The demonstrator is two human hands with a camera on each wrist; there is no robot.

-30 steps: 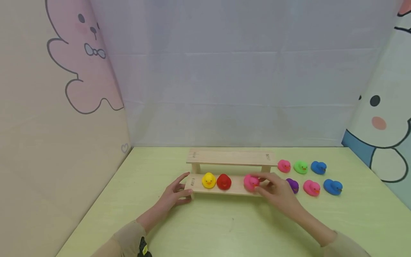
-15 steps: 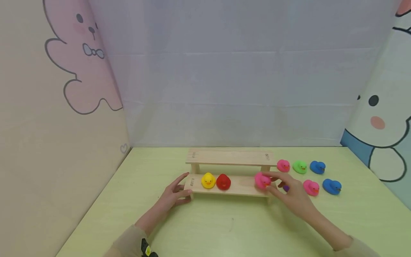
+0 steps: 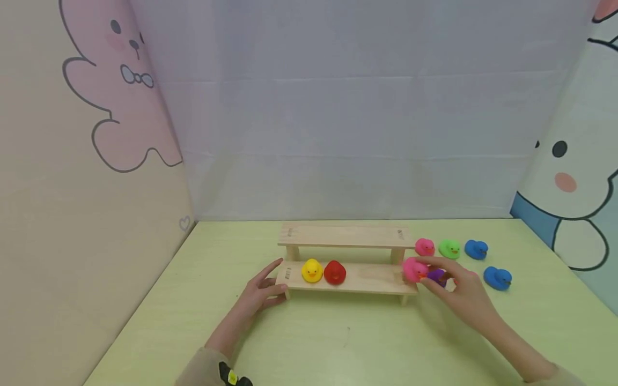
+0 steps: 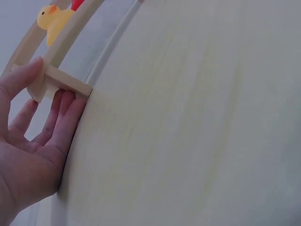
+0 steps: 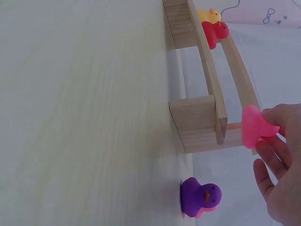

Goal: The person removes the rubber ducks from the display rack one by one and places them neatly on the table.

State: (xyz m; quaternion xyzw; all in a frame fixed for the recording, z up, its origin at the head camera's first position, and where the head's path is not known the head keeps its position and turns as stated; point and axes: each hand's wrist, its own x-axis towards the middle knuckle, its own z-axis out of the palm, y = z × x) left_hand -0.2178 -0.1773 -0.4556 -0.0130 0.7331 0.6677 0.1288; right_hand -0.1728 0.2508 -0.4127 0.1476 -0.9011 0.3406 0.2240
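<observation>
A pink rubber duck (image 3: 415,270) is pinched between the thumb and fingers of my right hand (image 3: 465,295). In the right wrist view that pink duck (image 5: 254,126) is off the board, beside the right end of the lower step. My left hand (image 3: 253,292) holds the left end of the two-step wooden stand (image 3: 367,277), its thumb and fingertips against the board and leg in the left wrist view. On the lower step, toward the left, sit a yellow duck (image 3: 312,271) and a red duck (image 3: 335,273), side by side.
Right of the stand, on the table (image 3: 347,343), are a pink duck (image 3: 425,247), a green duck (image 3: 449,249), two blue ducks (image 3: 476,249) and a purple duck (image 3: 436,276). Another pink duck is partly hidden behind my right hand. A white curtain (image 3: 338,134) hangs behind.
My right hand has moved the pink duck rightward along the lower step, from well inside it to its right end. The left hand stays at the stand's left end.
</observation>
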